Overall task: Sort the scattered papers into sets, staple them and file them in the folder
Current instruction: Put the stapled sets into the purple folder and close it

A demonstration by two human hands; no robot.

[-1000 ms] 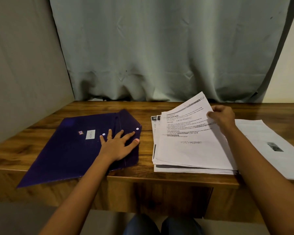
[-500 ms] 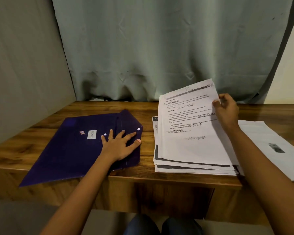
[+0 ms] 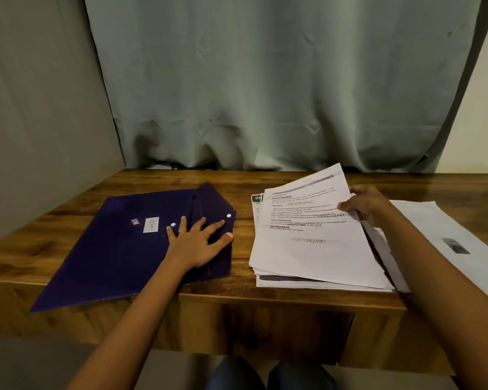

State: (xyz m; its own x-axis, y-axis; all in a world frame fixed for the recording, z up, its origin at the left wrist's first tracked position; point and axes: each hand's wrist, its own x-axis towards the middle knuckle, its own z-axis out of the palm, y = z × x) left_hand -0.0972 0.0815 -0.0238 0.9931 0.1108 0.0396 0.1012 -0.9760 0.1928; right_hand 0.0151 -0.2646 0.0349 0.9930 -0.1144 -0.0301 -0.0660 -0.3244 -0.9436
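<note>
Left hand [image 3: 197, 246]: flat, fingers spread, we pressed the folder [image 3: 119, 249] under it, probably to steady it.
Right hand [image 3: 366, 205]: we pinched the sheet [image 3: 307, 235], tilted above the stack [image 3: 293, 281] beneath it, likely to sort it.

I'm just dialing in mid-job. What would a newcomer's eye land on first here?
The first thing is the dark purple folder on the left of the wooden desk, with the left hand spread flat on it. Next is the white stack of papers to the right, where the right hand pinches the top sheet and lifts its far edge.
</note>
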